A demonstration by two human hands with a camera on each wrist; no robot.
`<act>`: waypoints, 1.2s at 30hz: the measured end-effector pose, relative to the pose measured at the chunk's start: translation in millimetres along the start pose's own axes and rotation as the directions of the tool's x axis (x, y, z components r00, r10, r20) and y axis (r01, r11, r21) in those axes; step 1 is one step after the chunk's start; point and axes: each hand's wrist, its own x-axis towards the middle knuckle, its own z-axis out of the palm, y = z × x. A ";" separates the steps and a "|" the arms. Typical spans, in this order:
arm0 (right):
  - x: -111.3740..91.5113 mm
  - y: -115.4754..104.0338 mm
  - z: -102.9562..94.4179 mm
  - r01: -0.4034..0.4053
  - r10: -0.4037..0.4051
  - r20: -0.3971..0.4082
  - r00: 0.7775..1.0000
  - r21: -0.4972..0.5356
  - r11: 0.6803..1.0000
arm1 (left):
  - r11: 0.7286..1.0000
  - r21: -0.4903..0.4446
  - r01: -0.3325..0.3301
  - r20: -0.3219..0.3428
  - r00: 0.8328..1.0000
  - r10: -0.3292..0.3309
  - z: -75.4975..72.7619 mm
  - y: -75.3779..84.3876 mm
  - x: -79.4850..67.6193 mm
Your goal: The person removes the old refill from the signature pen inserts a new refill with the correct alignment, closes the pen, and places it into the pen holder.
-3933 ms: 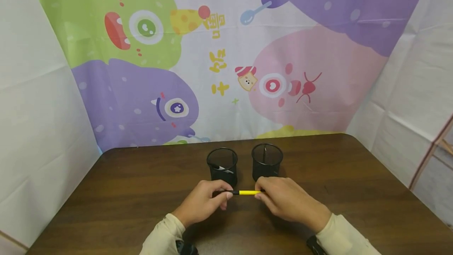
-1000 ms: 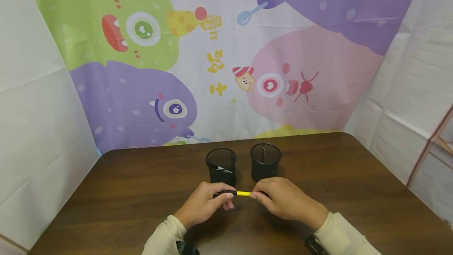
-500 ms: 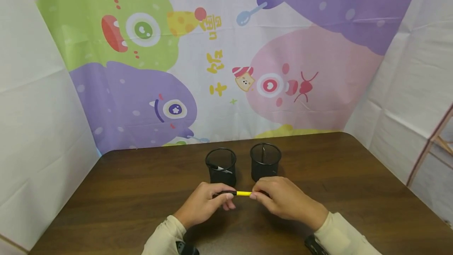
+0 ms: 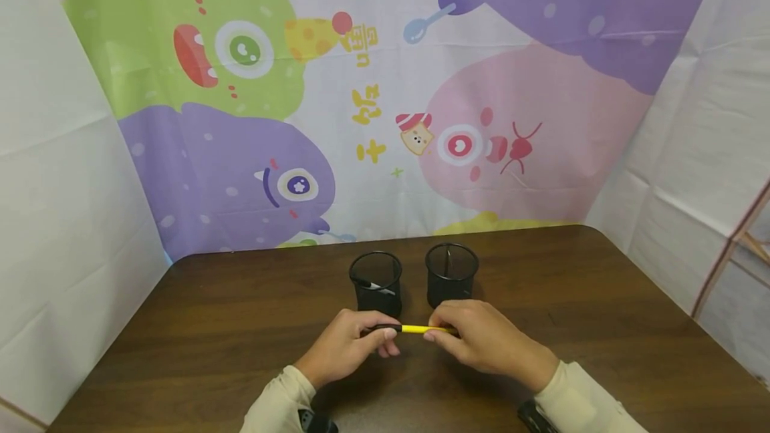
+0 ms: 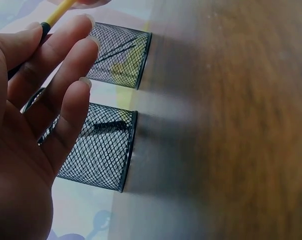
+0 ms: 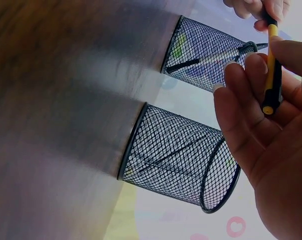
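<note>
A yellow-and-black pen (image 4: 414,329) lies level between my two hands, above the table and in front of two black mesh cups. My left hand (image 4: 349,347) pinches its black end between thumb and fingers. My right hand (image 4: 490,338) pinches the yellow part with the thumb; in the right wrist view the black end section of the pen (image 6: 272,95) with its yellow tip shows by the fingers. Behind my left hand stands the left mesh cup (image 4: 379,303), with a black-and-white pen (image 4: 380,287) leaning inside. The right mesh cup (image 4: 451,286) stands just beyond my right hand.
Thin dark lines (image 5: 115,52) show in the right cup; what they are is unclear. The brown wooden table (image 4: 240,313) ends at a printed cartoon cloth (image 4: 373,206) behind, with white cloth walls on both sides.
Since the earliest frame my right hand has shifted left along the pen, towards my left hand. In the last half second its fingers have parted slightly, showing more yellow. The cups stay put.
</note>
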 end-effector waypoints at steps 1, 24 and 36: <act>0.0 0.0 0.0 -0.002 0.002 0.000 1.000 -0.001 1.000 | 1.000 0.000 0.001 0.000 1.000 -0.001 0.1 -0.1 -0.1; 0.1 -1.1 -0.7 -0.042 0.042 0.014 0.999 0.015 0.999 | 0.999 0.029 -0.026 -0.004 1.000 0.026 0.0 -1.2 -0.4; -0.3 -0.5 0.1 -0.031 0.031 -0.002 1.000 0.009 0.999 | 0.999 0.022 -0.041 -0.006 0.999 0.041 -0.1 -0.4 -0.3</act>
